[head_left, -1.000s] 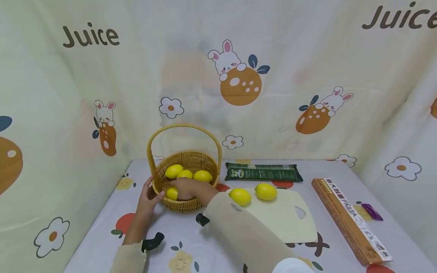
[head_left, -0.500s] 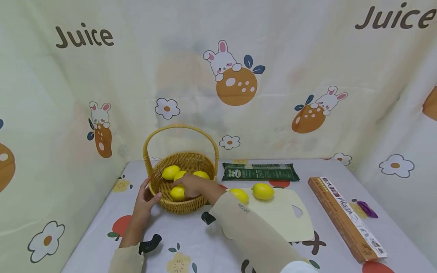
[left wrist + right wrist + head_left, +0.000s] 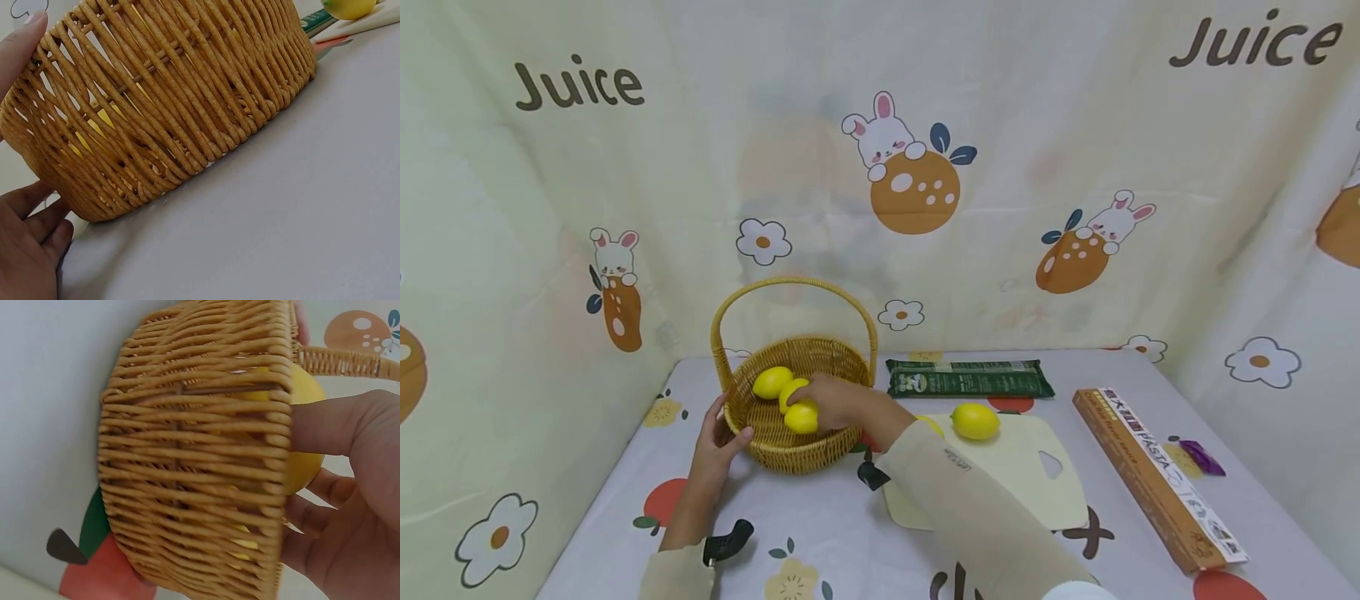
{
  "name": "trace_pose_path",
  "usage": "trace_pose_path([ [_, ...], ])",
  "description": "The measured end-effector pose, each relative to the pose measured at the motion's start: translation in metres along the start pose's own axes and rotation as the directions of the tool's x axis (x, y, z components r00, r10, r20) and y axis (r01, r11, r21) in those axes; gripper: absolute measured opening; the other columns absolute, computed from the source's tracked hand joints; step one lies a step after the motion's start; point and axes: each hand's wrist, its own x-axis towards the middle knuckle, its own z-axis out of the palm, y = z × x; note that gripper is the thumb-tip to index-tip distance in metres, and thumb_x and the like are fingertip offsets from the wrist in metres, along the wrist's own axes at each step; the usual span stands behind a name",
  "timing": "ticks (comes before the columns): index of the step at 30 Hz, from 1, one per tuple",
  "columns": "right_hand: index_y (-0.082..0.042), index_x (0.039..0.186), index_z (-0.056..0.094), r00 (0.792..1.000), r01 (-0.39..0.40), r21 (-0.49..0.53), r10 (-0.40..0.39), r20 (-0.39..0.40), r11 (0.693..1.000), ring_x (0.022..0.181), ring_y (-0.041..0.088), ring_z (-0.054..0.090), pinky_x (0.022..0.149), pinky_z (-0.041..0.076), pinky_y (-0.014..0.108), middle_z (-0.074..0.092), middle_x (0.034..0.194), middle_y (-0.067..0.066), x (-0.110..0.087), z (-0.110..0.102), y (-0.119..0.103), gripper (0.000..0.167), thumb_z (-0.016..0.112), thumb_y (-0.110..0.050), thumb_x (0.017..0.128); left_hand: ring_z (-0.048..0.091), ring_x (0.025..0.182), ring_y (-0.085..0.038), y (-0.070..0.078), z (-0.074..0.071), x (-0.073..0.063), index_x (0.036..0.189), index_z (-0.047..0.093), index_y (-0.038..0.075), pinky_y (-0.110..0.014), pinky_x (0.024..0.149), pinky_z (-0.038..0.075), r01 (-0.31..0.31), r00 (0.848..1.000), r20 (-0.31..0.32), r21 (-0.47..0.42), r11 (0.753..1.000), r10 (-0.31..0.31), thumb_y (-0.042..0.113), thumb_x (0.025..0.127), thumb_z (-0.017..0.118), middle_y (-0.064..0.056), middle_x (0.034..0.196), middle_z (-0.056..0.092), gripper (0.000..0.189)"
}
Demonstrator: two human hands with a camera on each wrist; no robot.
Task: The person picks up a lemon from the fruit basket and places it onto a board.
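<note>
A wicker basket (image 3: 797, 457) with a tall arched handle stands at the back left of the table. My left hand (image 3: 711, 454) holds its left side, the thumb at the rim and the fingers spread along the outer wall. Inside the basket, my right hand (image 3: 842, 406) grips a lemon (image 3: 801, 418) between thumb and fingers. The right wrist view shows that lemon (image 3: 306, 464) just above the rim, with the thumb across it. Two more lemons lie beside it, one at the left (image 3: 772, 382) and one partly behind the fingers.
A cream cutting board (image 3: 1015, 492) right of the basket bears a lemon (image 3: 976, 422) and another mostly hidden by my right sleeve. Behind it lies a green packet (image 3: 970, 379). A long pasta box (image 3: 1157, 479) and a small purple packet (image 3: 1202, 457) are farther right.
My right hand, with the lemon, has shifted right and slightly up within the basket. A lemon seen earlier at the basket's right is now hidden behind it. The left hand keeps its hold.
</note>
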Motion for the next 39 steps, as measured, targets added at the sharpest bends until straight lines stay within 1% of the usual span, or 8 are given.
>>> trace_pose_path([
  [5,-0.031,0.134,0.060,1.000,-0.006,0.008,0.006,-0.004,1.000,0.114,0.018,0.048,0.088,0.047,0.030,0.045,0.135,0.006,-0.009,-0.010,-0.002,0.068,0.082,-0.004,0.075,0.023,0.143,-0.030,0.000,0.000,0.000,0.156,0.015,0.029,-0.047,0.115,0.019,0.001,1.000,-0.002,0.000,1.000,-0.001,0.028,0.092,0.068,-0.017,0.158,0.022,0.083],
  [11,-0.031,0.134,0.060,0.999,0.007,-0.005,-0.008,-0.036,1.000,0.104,0.017,0.049,0.078,0.049,0.025,0.045,0.130,0.006,-0.020,-0.019,0.001,0.066,0.081,-0.005,0.077,0.024,0.143,-0.030,0.001,-0.001,0.000,0.156,0.015,0.030,-0.047,0.115,0.020,-0.006,1.000,-0.001,0.005,1.000,0.006,0.029,0.092,0.068,-0.017,0.158,0.022,0.083],
  [19,-0.025,0.136,0.058,0.995,0.054,-0.044,-0.058,-0.087,0.998,0.108,0.020,0.051,0.084,0.050,0.031,0.043,0.137,0.007,-0.038,-0.034,0.007,0.064,0.079,-0.006,0.079,0.024,0.143,-0.030,0.003,0.000,0.000,0.156,0.015,0.029,-0.047,0.115,0.020,-0.005,1.000,0.000,-0.008,1.000,0.005,0.026,0.093,0.068,-0.017,0.158,0.022,0.082],
  [22,-0.025,0.137,0.058,0.995,0.049,-0.050,-0.053,-0.090,0.998,0.111,0.022,0.051,0.087,0.050,0.032,0.041,0.139,0.008,-0.046,-0.039,0.009,0.065,0.079,-0.004,0.079,0.023,0.143,-0.032,0.004,0.000,-0.001,0.156,0.014,0.029,-0.048,0.115,0.020,-0.008,1.000,0.005,-0.004,1.000,0.008,0.025,0.094,0.067,-0.018,0.158,0.021,0.082],
  [25,-0.026,0.136,0.058,0.995,0.033,-0.040,-0.037,-0.090,0.999,0.112,0.025,0.051,0.083,0.051,0.032,0.038,0.143,0.011,-0.055,-0.043,0.013,0.065,0.077,0.000,0.079,0.022,0.143,-0.033,0.004,0.000,-0.001,0.157,0.013,0.029,-0.049,0.115,0.019,-0.008,1.000,0.010,0.002,1.000,0.008,0.025,0.094,0.066,-0.019,0.158,0.020,0.082],
  [28,-0.024,0.136,0.059,0.994,0.037,-0.057,-0.042,-0.101,0.998,0.113,0.026,0.052,0.083,0.051,0.032,0.039,0.142,0.013,-0.062,-0.046,0.017,0.064,0.078,-0.002,0.079,0.021,0.144,-0.031,0.004,0.001,-0.001,0.157,0.013,0.030,-0.048,0.115,0.018,0.009,1.000,0.010,-0.002,1.000,-0.009,0.026,0.094,0.067,-0.017,0.158,0.019,0.083],
  [35,-0.024,0.133,0.061,0.989,0.034,-0.097,-0.048,-0.138,0.995,0.093,0.019,0.052,0.076,0.049,0.028,0.048,0.117,0.005,-0.081,-0.050,0.033,0.059,0.076,-0.003,0.080,0.021,0.144,-0.033,0.035,0.002,-0.019,0.157,0.013,0.021,-0.047,0.115,0.019,0.034,0.999,0.037,-0.019,0.999,-0.033,0.026,0.093,0.068,-0.020,0.158,0.019,0.085],
  [39,-0.026,0.130,0.063,0.988,0.009,-0.081,-0.022,-0.155,0.997,0.092,0.019,0.052,0.078,0.049,0.029,0.048,0.113,0.003,-0.093,-0.053,0.042,0.056,0.079,-0.007,0.080,0.022,0.143,-0.033,0.036,0.002,-0.019,0.157,0.013,0.021,-0.047,0.115,0.020,0.031,0.999,0.038,-0.011,0.999,-0.031,0.029,0.092,0.069,-0.020,0.158,0.019,0.086],
])
